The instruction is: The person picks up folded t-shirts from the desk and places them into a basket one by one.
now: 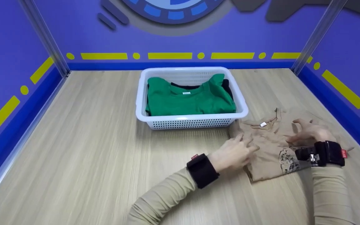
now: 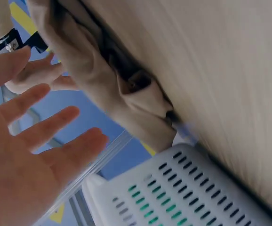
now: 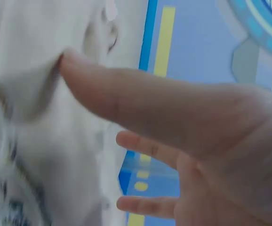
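Observation:
A beige T-shirt (image 1: 266,165) with a dark print and a white neck label lies spread on the table, its surface wrinkled. My left hand (image 1: 234,152) is at the shirt's left edge; the left wrist view shows its fingers (image 2: 56,125) spread, with no cloth between them. Over the shirt's right part is my right hand (image 1: 311,131), fingers extended. In the right wrist view its thumb (image 3: 140,92) meets a fold of the cloth at the tip, while the other fingers stand apart from it.
A white perforated basket (image 1: 184,118) stands at the back middle, close to the shirt's upper left corner. Inside lie a green T-shirt (image 1: 186,103) and a black garment (image 1: 227,86) under it. Blue-purple panels (image 1: 105,37) wall the table's back and sides.

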Action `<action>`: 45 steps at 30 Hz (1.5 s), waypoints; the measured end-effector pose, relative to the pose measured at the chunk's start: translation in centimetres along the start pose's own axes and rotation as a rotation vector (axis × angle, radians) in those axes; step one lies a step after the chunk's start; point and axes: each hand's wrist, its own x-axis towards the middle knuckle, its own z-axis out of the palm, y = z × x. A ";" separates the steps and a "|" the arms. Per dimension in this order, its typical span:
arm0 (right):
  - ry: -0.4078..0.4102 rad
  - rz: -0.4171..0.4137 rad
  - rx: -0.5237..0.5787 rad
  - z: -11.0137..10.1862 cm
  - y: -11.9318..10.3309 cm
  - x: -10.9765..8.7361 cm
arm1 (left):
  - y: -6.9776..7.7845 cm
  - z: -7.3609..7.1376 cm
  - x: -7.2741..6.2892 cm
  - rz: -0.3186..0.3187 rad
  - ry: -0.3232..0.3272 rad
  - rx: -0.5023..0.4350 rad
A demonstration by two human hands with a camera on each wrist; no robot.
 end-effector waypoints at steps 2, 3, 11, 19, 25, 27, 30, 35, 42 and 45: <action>-0.039 0.016 0.036 0.2 0.5 0.1 | 0.3 0.3 0.3 -0.016 -0.063 -0.007; -0.050 0.014 0.042 0.4 0.7 0.2 | 0.4 0.5 0.4 -0.021 -0.094 -0.008; 0.119 -0.038 -0.092 0.6 0.9 0.4 | 0.6 0.9 0.7 -0.048 -0.182 0.035; 0.047 -0.038 -0.167 0.8 0.1 0.2 | 0.5 0.8 0.1 -0.041 -0.146 0.052; -0.032 0.042 -0.079 0.9 -1.0 0.1 | 0.2 0.6 -1.1 -0.034 -0.117 0.062; -0.059 0.069 -0.079 0.9 -1.4 0.1 | 0.0 0.6 -1.4 -0.032 -0.122 0.064; -0.092 0.052 -0.123 1.1 -2.0 0.2 | -0.2 0.6 -1.9 -0.030 -0.129 0.068; -0.107 0.056 -0.110 1.4 -2.9 0.1 | -0.5 0.2 -2.5 -0.039 -0.147 0.057; -0.120 0.106 -0.071 1.9 -4.6 -0.1 | -0.3 -1.2 -3.4 -0.133 -0.318 0.054; -0.118 0.084 -0.077 1.9 -5.2 -0.1 | -0.3 -1.8 -3.6 -0.169 -0.388 0.056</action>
